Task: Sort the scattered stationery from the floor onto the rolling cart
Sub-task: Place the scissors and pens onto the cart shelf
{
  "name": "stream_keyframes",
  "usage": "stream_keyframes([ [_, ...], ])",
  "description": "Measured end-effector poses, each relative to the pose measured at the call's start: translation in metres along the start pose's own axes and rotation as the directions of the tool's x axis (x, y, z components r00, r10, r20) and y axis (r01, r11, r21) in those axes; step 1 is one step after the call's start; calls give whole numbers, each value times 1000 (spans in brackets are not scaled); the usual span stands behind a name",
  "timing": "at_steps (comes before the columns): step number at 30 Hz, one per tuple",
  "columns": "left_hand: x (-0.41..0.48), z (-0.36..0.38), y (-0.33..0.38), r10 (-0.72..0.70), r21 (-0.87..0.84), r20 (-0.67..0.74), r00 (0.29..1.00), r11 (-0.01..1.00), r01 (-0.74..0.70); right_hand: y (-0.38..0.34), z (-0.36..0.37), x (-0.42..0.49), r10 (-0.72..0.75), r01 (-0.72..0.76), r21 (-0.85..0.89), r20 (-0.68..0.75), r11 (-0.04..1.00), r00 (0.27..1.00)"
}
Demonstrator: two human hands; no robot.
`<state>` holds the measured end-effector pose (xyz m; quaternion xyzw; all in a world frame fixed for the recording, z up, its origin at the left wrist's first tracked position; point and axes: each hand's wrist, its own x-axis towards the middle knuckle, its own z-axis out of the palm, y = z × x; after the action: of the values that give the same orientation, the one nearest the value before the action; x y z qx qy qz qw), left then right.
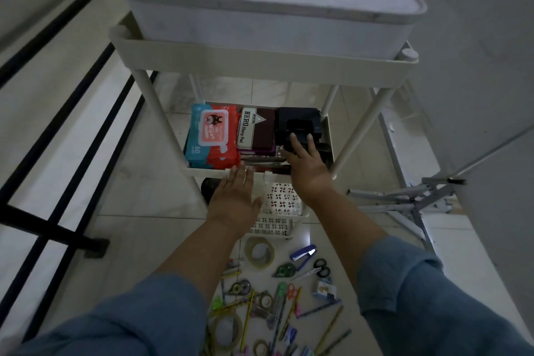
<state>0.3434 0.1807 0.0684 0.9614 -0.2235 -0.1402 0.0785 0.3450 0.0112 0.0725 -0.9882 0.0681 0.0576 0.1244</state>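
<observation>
"HERO Stamp Pad" — maroon tin [255,128]

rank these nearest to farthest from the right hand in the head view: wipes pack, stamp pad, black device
1. black device: right end of the cart shelf, touched by the right hand fingertips.
2. stamp pad: middle of the shelf, left of the device.
3. wipes pack: left end of the shelf.

rolling cart [260,65]: white, tiered, upright | stationery [281,293]: tape roll [259,253], scissors [318,268], blue stapler [302,252], strewn on floor [144,196] before cart
</observation>
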Motion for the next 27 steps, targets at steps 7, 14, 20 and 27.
stream_keyframes([
  [7,1,2,3,-22,9,3,1000,1000,22,2,-1,3,-45,44,21,58,999,997],
  [14,0,5,1,-19,-11,-10,1000,1000,19,4,32,-22,-52,110,138,-368,984,928],
  [20,-12,15,-4,-22,-70,-96,995,997,15,11,59,-57,-117,157,92,-344,983,932],
  [27,-53,57,11,13,-65,-35,999,998,-15,29,84,-104,-74,117,277,-163,954,984],
])
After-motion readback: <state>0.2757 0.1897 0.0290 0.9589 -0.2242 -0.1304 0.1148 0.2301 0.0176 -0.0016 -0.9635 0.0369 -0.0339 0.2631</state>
